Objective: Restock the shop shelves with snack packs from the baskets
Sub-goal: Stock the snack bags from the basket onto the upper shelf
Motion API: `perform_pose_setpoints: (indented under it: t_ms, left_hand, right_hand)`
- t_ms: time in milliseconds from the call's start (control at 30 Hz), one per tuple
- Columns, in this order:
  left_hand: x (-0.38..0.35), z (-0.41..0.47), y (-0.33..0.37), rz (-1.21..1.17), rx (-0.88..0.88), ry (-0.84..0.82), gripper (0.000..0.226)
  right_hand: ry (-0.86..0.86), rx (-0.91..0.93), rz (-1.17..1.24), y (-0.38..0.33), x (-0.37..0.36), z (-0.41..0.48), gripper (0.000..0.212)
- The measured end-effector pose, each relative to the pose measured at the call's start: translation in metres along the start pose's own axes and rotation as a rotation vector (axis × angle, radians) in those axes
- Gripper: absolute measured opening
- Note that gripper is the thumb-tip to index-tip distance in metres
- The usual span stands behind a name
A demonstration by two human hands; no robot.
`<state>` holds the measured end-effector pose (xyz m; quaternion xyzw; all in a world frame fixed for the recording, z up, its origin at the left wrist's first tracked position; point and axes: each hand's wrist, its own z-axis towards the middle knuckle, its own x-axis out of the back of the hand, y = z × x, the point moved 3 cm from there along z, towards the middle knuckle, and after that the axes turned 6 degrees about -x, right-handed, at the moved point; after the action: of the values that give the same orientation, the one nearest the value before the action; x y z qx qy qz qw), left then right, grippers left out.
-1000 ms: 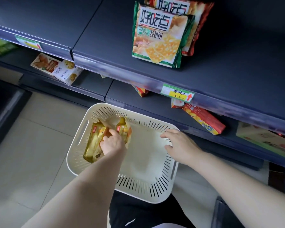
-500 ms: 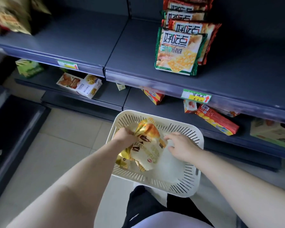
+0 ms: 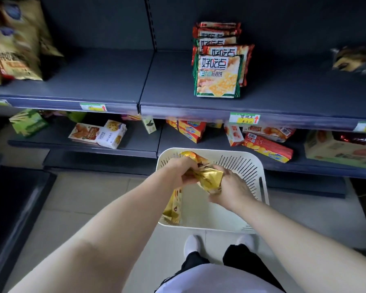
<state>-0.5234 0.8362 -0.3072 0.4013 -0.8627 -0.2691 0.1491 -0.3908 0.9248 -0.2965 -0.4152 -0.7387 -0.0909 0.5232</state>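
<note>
Gripping a crumpled bunch of gold foil snack packs (image 3: 209, 175) with the left hand (image 3: 183, 172), fingers curled tight round its 9 o'clock end. Clasping the same bunch from 3 o'clock with the right hand (image 3: 230, 187), fingers wrapped under the foil. Cannot tell how many packs in the bunch. Held just above the white slotted basket (image 3: 256, 166), set on the tiled floor at 12 o'clock of the white shoes (image 3: 191, 243). Leaves one more gold pack (image 3: 173, 208) leaning at the basket's 9 o'clock wall, under the left wrist.

Farther out at 12 o'clock: a lower shelf with red biscuit boxes (image 3: 266, 148), then the upper shelf (image 3: 106, 81) with a leaning stack of green-edged cracker packs (image 3: 217, 77) behind a price tag (image 3: 244, 119).

Risks losing a pack on the lift – slick foil, several bunched in one grasp, loose ends unsupported. Risks crushing the contents through so hard a squeeze. Could also catch the upper shelf's front lip, or tip the cracker stack forward if brought in too close to it – probably safer to aim for the bare stretch at the stack's 9 o'clock.
</note>
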Motion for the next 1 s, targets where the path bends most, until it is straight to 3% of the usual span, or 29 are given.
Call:
perform_pose_setpoints:
  t_ms: [67,133,200,300,400,500,567,667,833,1000]
  left_hand:
    - [-0.010,-0.013,0.007,-0.064,-0.050,-0.080,0.004]
    - [-0.016,-0.025,0.016,-0.130,-0.123,-0.108,0.007]
    - [-0.016,-0.029,0.023,-0.091,-0.239,-0.026,0.005]
    - [-0.013,-0.030,0.030,0.138,-0.408,0.127,0.020]
    - [-0.027,-0.048,0.018,0.208,-0.290,0.020,0.030]
    - [-0.042,-0.062,0.000,0.170,-0.206,-0.086,0.046]
    - [-0.052,-0.072,-0.011,0.122,-0.186,-0.197,0.044]
    - [-0.069,-0.091,-0.028,0.105,-0.220,-0.330,0.039]
    - [-0.096,-0.119,-0.039,0.056,-0.390,-0.199,0.039]
    - [-0.132,-0.156,-0.041,0.005,-0.506,-0.147,0.030]
  right_hand:
    - [0.104,-0.112,0.133,0.009,0.009,-0.007,0.065]
    - [0.082,-0.298,0.429,0.025,0.021,-0.013,0.054]
    - [0.024,-0.441,0.821,0.045,0.029,-0.019,0.047]
    - [-0.045,-0.479,1.116,0.064,0.036,-0.028,0.046]
    - [-0.069,-0.470,1.262,0.078,0.041,-0.040,0.066]
    - [-0.082,-0.437,1.372,0.090,0.048,-0.057,0.045]
    - [-0.091,-0.429,1.440,0.103,0.049,-0.069,0.035]
    - [-0.023,-0.446,1.426,0.126,0.050,-0.083,0.037]
    - [0.090,-0.412,1.161,0.157,0.058,-0.105,0.048]
    - [0.395,-0.313,0.800,0.171,0.086,-0.148,0.052]
